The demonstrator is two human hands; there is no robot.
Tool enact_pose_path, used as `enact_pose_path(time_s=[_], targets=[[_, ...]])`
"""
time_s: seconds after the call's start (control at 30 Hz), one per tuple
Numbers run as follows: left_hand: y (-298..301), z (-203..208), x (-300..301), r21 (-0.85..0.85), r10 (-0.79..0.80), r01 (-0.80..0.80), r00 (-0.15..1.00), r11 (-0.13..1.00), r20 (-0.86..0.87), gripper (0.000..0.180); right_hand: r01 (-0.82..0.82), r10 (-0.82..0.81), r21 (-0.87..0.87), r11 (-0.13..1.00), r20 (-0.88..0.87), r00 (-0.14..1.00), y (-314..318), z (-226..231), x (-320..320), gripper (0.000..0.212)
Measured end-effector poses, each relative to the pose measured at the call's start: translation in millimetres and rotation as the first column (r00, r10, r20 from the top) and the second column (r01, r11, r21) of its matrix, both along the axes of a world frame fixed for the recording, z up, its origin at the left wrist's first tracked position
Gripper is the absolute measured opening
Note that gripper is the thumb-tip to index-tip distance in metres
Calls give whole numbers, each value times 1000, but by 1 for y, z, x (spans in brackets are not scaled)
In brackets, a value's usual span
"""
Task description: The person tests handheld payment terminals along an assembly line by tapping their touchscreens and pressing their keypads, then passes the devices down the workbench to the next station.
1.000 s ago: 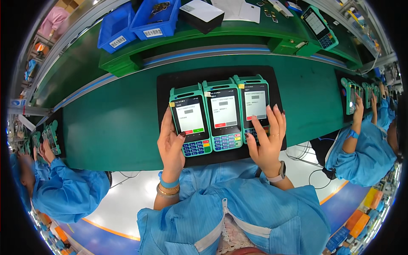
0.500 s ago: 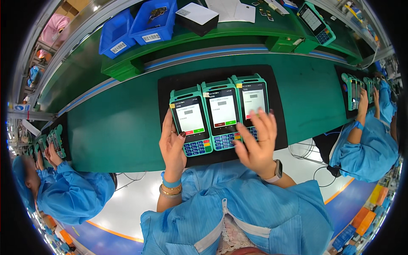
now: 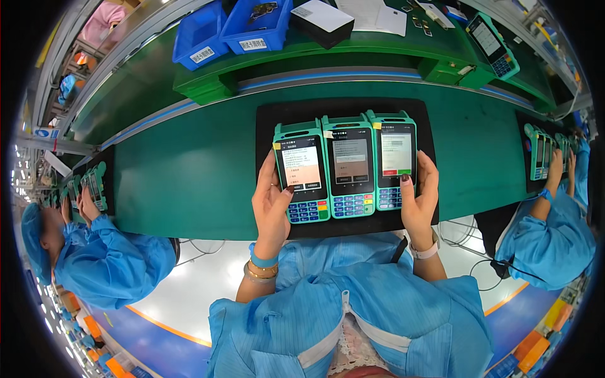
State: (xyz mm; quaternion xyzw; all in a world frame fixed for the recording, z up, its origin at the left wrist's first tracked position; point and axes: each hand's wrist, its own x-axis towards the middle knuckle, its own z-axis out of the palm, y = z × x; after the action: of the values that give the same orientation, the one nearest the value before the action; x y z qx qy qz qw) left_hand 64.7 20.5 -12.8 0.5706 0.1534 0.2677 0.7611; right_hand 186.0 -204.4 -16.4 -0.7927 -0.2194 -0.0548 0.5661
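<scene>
Three green handheld payment terminals stand side by side, touching, on a black mat (image 3: 246, 234). My left hand (image 3: 270, 211) wraps the outer edge of the left terminal (image 3: 300, 162), its thumb over the lower left of the screen. At the other end, my right hand (image 3: 418, 206) grips the outer edge of the right terminal (image 3: 396, 148). The right thumb rests on that screen's lower edge, by a green button. Between them sits the middle terminal (image 3: 351, 165), untouched, with a dimmed screen and a pop-up box. All three screens are lit.
A green shelf (image 3: 353, 65) runs behind the mat. On it are two blue bins (image 3: 200, 41), a black box (image 3: 321, 22), papers (image 3: 391, 21) and another terminal (image 3: 491, 44). Co-workers in blue sit at my left (image 3: 113, 258) and right (image 3: 551, 233), working with similar terminals.
My right hand has moved from over the right terminal's lower screen to its outer edge. The left and middle screens show different pages. The view has shifted slightly.
</scene>
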Motion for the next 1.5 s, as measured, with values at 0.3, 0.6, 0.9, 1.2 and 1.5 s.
enact_pose_path(time_s=[0.3,0.6,0.9,1.2,1.5], targets=[[-10,6,2,6,61,-60,994,998,-95,61,-109,109,81,991,-4,994,0,0,2,55],[-11,5,7,-73,122,-130,987,989,-105,54,-113,114,73,991,-6,993,-4,-6,4,52],[-8,3,4,-65,121,-127,988,990,-94,56,-109,107,28,994,38,993,-3,-8,5,51],[-8,1,5,168,45,-15,983,986,-177,77,-113,116,81,990,-29,993,-2,-4,3,51],[-11,3,7,299,115,-45,969,953,-219,76,-104,103,47,993,14,995,-3,-5,4,50]])
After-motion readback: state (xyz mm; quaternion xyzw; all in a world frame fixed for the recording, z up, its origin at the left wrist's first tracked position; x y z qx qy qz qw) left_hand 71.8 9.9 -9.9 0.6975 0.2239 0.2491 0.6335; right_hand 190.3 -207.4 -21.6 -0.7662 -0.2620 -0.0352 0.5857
